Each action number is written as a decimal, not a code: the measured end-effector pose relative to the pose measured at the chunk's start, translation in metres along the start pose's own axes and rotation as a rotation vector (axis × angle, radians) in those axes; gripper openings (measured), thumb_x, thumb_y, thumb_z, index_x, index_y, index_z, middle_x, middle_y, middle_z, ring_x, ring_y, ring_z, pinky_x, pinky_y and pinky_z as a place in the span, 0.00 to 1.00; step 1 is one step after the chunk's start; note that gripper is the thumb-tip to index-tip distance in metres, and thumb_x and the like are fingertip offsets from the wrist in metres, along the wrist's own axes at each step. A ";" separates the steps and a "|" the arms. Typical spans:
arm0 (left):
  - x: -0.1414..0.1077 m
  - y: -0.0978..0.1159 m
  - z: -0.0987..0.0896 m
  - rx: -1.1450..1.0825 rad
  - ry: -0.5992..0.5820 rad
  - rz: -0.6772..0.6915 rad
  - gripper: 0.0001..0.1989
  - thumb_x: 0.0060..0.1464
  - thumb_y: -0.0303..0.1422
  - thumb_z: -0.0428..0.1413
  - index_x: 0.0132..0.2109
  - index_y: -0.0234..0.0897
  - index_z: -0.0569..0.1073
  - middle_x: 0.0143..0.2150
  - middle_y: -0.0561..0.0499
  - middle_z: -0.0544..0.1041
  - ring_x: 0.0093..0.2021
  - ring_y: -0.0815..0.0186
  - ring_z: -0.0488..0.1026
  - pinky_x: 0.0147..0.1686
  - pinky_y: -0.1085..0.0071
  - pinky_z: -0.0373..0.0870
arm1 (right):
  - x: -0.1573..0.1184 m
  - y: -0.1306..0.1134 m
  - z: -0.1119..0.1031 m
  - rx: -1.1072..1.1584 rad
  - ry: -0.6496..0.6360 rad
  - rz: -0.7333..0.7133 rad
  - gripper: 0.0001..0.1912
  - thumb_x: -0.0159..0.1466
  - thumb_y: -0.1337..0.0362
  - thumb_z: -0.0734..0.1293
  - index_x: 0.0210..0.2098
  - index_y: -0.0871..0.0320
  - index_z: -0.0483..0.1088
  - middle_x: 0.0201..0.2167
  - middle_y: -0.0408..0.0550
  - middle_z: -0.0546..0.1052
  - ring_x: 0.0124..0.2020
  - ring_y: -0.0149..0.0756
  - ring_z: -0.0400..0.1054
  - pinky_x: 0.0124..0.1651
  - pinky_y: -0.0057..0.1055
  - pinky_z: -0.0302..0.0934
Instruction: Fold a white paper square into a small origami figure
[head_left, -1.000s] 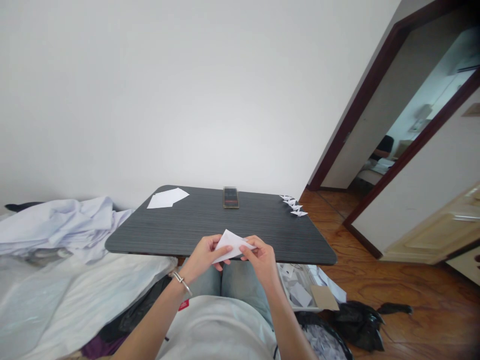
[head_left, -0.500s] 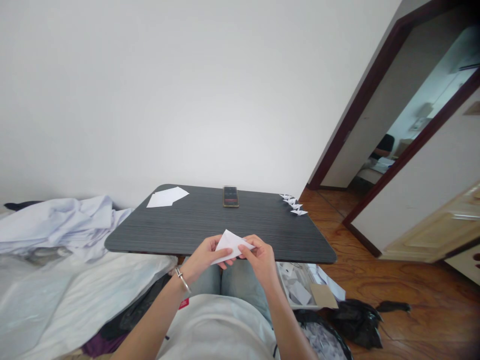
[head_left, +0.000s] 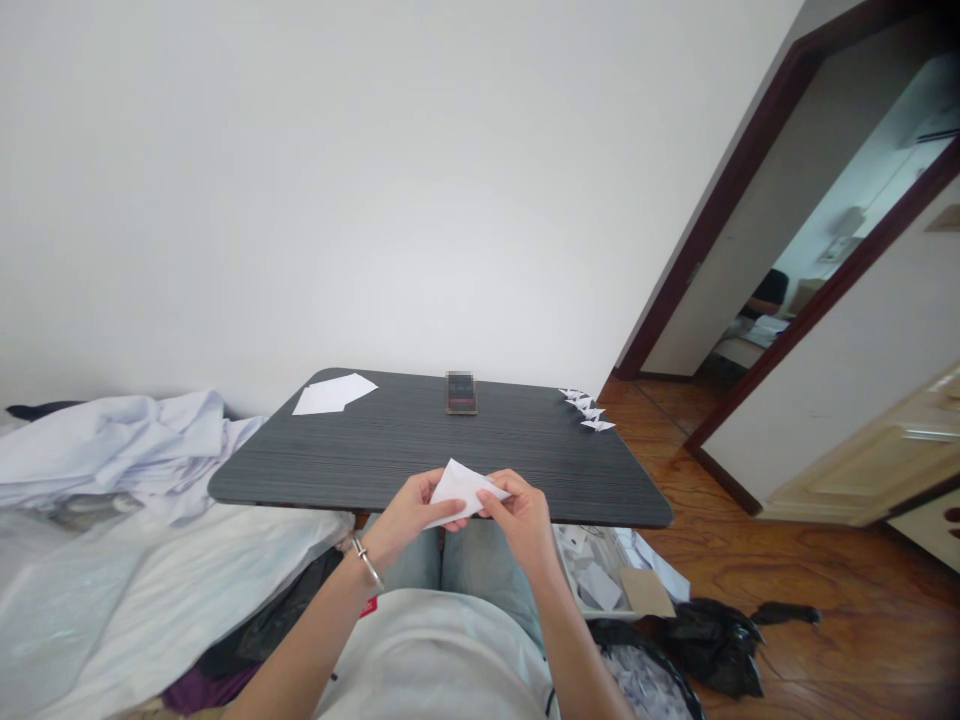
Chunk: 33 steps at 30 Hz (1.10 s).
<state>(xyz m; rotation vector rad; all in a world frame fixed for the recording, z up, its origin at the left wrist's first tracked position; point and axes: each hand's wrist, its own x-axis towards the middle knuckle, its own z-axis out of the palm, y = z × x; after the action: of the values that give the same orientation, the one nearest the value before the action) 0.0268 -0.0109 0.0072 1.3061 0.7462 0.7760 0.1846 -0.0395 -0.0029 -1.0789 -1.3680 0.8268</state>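
Note:
A white folded paper (head_left: 463, 487), roughly triangular, is held between my two hands over the near edge of the dark table (head_left: 360, 450). My left hand (head_left: 418, 512) pinches its left side, thumb on top and fingers beneath. On the right side, my right hand (head_left: 517, 505) grips the paper between thumb and fingers. Several small folded white paper pieces (head_left: 589, 408) stand in a row at the table's far right. Flat white sheets (head_left: 330, 394) lie at the far left, overlapping.
A phone (head_left: 461, 393) lies at the table's back middle against the white wall. White cloth (head_left: 150, 450) is heaped to the left. Below the table's right side are a box of papers (head_left: 600, 585), a black bag (head_left: 712, 640) and a bag of paper scraps (head_left: 649, 680).

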 end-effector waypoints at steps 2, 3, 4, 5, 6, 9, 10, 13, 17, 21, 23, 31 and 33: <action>0.000 0.001 0.000 0.022 0.008 -0.007 0.19 0.43 0.36 0.59 0.41 0.30 0.68 0.32 0.47 0.75 0.27 0.69 0.71 0.27 0.74 0.68 | -0.001 -0.002 0.000 0.025 -0.002 0.016 0.08 0.54 0.63 0.65 0.21 0.59 0.71 0.29 0.48 0.71 0.29 0.33 0.64 0.27 0.26 0.63; -0.001 0.002 0.000 0.037 0.012 -0.008 0.19 0.43 0.37 0.58 0.41 0.29 0.68 0.32 0.46 0.75 0.27 0.69 0.71 0.26 0.74 0.68 | -0.001 -0.002 0.001 0.036 0.000 0.021 0.08 0.54 0.63 0.65 0.21 0.59 0.70 0.29 0.47 0.70 0.29 0.33 0.64 0.26 0.26 0.63; -0.001 0.002 0.000 0.051 0.015 -0.005 0.19 0.43 0.38 0.58 0.41 0.30 0.68 0.32 0.46 0.75 0.26 0.69 0.71 0.25 0.74 0.68 | 0.000 -0.001 0.001 0.042 0.003 0.022 0.08 0.54 0.62 0.65 0.21 0.59 0.70 0.29 0.47 0.70 0.28 0.33 0.64 0.25 0.26 0.63; -0.001 0.002 0.001 0.065 0.017 0.002 0.18 0.44 0.38 0.57 0.41 0.30 0.69 0.33 0.46 0.75 0.27 0.69 0.71 0.25 0.74 0.68 | 0.000 0.000 0.001 0.039 0.008 0.020 0.08 0.53 0.63 0.65 0.20 0.59 0.70 0.28 0.47 0.70 0.28 0.33 0.64 0.25 0.26 0.63; -0.002 0.002 0.001 0.078 0.019 0.012 0.18 0.45 0.39 0.56 0.41 0.30 0.69 0.33 0.46 0.74 0.27 0.68 0.71 0.25 0.74 0.67 | 0.000 0.001 0.001 0.029 0.012 0.013 0.09 0.53 0.63 0.65 0.20 0.60 0.69 0.28 0.47 0.70 0.28 0.33 0.64 0.25 0.26 0.62; -0.002 0.002 0.002 0.120 0.043 0.060 0.18 0.46 0.40 0.55 0.40 0.30 0.69 0.32 0.48 0.74 0.28 0.68 0.70 0.25 0.74 0.67 | 0.001 0.004 0.001 -0.009 0.015 -0.012 0.10 0.54 0.65 0.65 0.18 0.60 0.68 0.27 0.47 0.70 0.28 0.33 0.64 0.27 0.26 0.62; -0.003 0.001 0.003 0.144 0.055 0.080 0.17 0.46 0.40 0.55 0.39 0.30 0.70 0.32 0.48 0.73 0.28 0.68 0.69 0.25 0.75 0.66 | 0.002 0.005 0.001 -0.010 0.014 -0.014 0.10 0.54 0.65 0.64 0.17 0.60 0.67 0.27 0.47 0.70 0.28 0.33 0.64 0.27 0.26 0.62; -0.003 0.002 0.005 0.245 0.107 0.140 0.16 0.48 0.40 0.53 0.37 0.29 0.71 0.30 0.49 0.73 0.27 0.69 0.66 0.24 0.77 0.62 | 0.002 0.004 0.001 -0.001 0.013 -0.014 0.10 0.54 0.65 0.64 0.18 0.60 0.67 0.27 0.47 0.69 0.28 0.33 0.63 0.26 0.25 0.62; -0.004 0.004 0.006 0.354 0.204 0.190 0.16 0.50 0.41 0.51 0.33 0.29 0.72 0.27 0.50 0.72 0.26 0.69 0.64 0.23 0.77 0.58 | 0.001 0.004 0.001 -0.022 0.027 -0.027 0.09 0.54 0.65 0.65 0.18 0.60 0.67 0.27 0.47 0.69 0.28 0.33 0.63 0.26 0.25 0.63; -0.005 0.004 0.007 0.394 0.265 0.211 0.17 0.49 0.42 0.50 0.30 0.30 0.73 0.25 0.51 0.71 0.25 0.69 0.62 0.22 0.77 0.57 | 0.001 0.004 0.002 -0.013 0.036 -0.019 0.09 0.53 0.65 0.65 0.18 0.60 0.68 0.27 0.47 0.69 0.28 0.32 0.63 0.26 0.25 0.64; -0.005 0.004 0.008 0.396 0.278 0.213 0.17 0.48 0.42 0.50 0.30 0.30 0.73 0.24 0.51 0.70 0.24 0.69 0.62 0.22 0.77 0.56 | 0.001 0.005 0.003 0.010 0.043 -0.011 0.09 0.53 0.64 0.65 0.19 0.60 0.68 0.27 0.46 0.68 0.27 0.32 0.63 0.25 0.25 0.64; -0.003 0.004 0.009 0.305 0.263 0.173 0.18 0.49 0.44 0.50 0.31 0.30 0.71 0.22 0.52 0.68 0.22 0.70 0.62 0.19 0.77 0.59 | 0.002 0.006 0.006 0.181 0.099 0.093 0.08 0.50 0.62 0.68 0.27 0.59 0.67 0.23 0.42 0.68 0.23 0.30 0.65 0.24 0.26 0.67; -0.003 0.005 0.009 0.261 0.260 0.163 0.18 0.49 0.44 0.49 0.32 0.30 0.70 0.22 0.53 0.68 0.22 0.70 0.62 0.19 0.77 0.62 | 0.003 0.005 0.007 0.286 0.147 0.127 0.18 0.50 0.61 0.69 0.38 0.57 0.64 0.25 0.41 0.69 0.22 0.29 0.67 0.22 0.26 0.67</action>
<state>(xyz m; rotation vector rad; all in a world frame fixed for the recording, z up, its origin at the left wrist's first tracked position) 0.0324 -0.0184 0.0132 1.5317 0.9824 1.0184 0.1786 -0.0345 -0.0077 -0.9875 -1.0312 0.9830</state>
